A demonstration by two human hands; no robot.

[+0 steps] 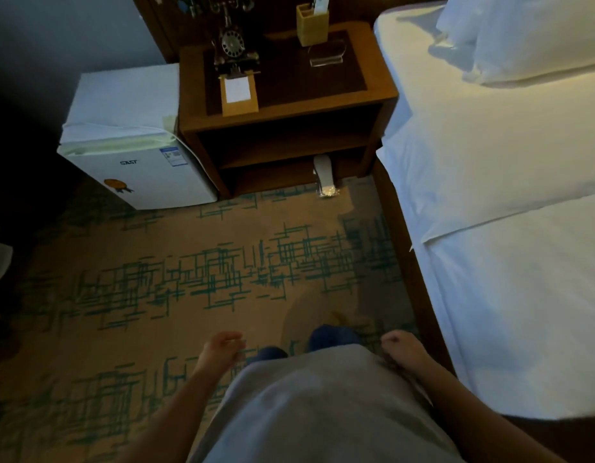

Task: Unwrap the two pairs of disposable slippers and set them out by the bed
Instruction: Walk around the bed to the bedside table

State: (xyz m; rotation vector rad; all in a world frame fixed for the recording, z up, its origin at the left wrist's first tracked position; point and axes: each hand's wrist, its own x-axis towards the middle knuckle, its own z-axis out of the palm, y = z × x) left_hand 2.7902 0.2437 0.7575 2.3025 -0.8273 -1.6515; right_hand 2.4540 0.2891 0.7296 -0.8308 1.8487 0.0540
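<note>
A white wrapped slipper pack [323, 173] stands on end against the lower shelf of the wooden nightstand [286, 118], its shiny plastic end resting on the carpet. The bed [509, 202] with white sheets and pillows fills the right side. My left hand [222, 349] hangs low in front of me, fingers loosely curled and apart, holding nothing. My right hand [403, 349] is at my waist near the bed's edge, fingers curled in, nothing visible in it. Both hands are far from the pack.
A small white fridge [135, 155] stands left of the nightstand. On the nightstand top are an old-style dial telephone [234, 48], a notepad [237, 91], a pen holder [312, 25]. Patterned carpet [205, 269] lies between me and the furniture. My blue-socked feet [332, 337] show below.
</note>
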